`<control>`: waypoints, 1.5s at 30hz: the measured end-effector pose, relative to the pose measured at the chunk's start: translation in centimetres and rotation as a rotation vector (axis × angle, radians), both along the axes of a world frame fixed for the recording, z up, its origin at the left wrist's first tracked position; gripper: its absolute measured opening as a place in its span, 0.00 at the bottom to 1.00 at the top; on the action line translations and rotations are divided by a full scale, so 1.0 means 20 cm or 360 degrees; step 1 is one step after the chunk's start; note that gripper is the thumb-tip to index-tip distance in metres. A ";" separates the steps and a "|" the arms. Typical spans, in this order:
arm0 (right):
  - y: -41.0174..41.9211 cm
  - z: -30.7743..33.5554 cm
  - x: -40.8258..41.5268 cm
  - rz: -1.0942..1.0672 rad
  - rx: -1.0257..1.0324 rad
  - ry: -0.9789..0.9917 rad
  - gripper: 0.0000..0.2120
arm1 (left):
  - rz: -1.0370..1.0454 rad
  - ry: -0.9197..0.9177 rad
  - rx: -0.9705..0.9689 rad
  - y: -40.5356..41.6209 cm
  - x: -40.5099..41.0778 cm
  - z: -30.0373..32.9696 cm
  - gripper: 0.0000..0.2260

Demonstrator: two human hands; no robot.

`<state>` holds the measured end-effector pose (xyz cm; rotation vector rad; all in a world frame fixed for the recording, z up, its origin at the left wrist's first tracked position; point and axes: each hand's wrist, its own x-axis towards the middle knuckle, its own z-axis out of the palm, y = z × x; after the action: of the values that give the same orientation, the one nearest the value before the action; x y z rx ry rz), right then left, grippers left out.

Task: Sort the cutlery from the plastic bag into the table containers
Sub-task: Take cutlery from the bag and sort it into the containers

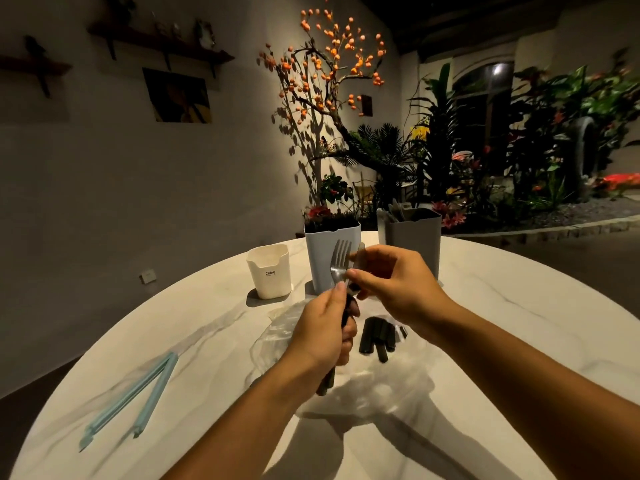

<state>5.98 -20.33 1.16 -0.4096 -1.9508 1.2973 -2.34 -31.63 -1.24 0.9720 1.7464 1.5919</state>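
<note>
Above the bag, at table centre, the left hand gripped dark cutlery handles upright; the right hand pinched a fork by its neck. Three containers stood at 12 o'clock, more handles lay just right.

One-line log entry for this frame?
left hand: grips fork handle | right hand: pinches fork neck | bag: on table

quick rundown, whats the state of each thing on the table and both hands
left hand: grips black handles, fork upright
right hand: pinches the fork's metal neck
fork: held up, tines up
plastic bag: crumpled, lying flat
black-handled cutlery: lying on the bag
cream container: upright, contents not visible
white container: upright
grey container: upright, holds utensils
blue bag clip: open, lying flat
</note>
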 end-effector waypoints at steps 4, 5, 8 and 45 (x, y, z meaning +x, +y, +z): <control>0.06 0.09 -0.01 -0.0123 0.0042 0.0037 0.19 | 0.0043 0.0145 0.0068 0.07 -0.01 0.11 0.17; 0.08 0.12 -0.01 -0.0141 0.0049 0.0047 0.20 | 0.0046 0.0134 0.0082 0.09 -0.01 0.14 0.17; 0.13 0.20 0.00 -0.0126 0.0053 0.0126 0.28 | 0.0027 0.0075 0.0108 0.15 -0.02 0.20 0.16; 1.03 0.40 -0.26 -0.1151 0.0952 0.0235 0.27 | -0.0060 -0.0246 0.0032 0.94 -0.41 0.20 0.23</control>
<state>0.82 0.21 9.16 -0.6095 -1.7115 0.2605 -10.51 -12.74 2.70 0.8622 1.6014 1.6188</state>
